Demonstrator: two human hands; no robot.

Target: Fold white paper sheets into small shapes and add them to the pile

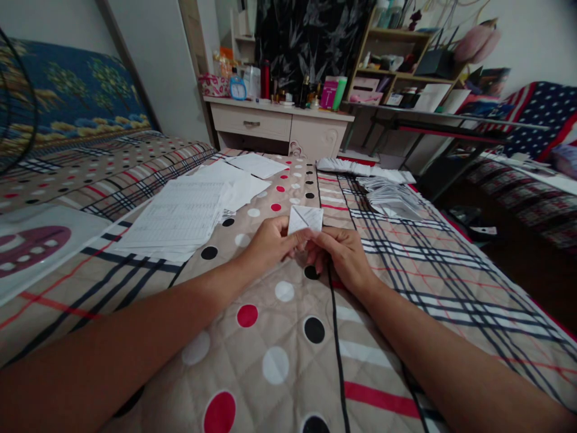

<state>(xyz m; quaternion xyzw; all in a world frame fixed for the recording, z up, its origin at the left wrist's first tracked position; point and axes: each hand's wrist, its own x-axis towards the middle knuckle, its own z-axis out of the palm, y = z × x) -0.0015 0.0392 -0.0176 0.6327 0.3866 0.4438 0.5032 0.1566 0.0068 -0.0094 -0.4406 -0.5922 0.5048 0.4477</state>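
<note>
A small folded piece of paper [306, 218], white with faint print and diagonal fold lines, is held up above the bed in both hands. My left hand [274, 242] grips its left and lower edge, thumb across the front. My right hand [341, 249] pinches the lower right corner between thumb and fingers; its other fingers curl below. The fingertips of the two hands meet under the paper. Left of my hands lies a stack of printed sheets [180, 210]. Folded paper pieces [392, 198] lie in a pile to the right, beyond my right hand.
A row of folded papers [360, 168] runs near the bed's far end. A plastic bag [40, 246] with a purple print lies at the left. Past the patterned bedspread [274, 364] stand a white dresser [270, 123] with bottles and a shelf unit [392, 72].
</note>
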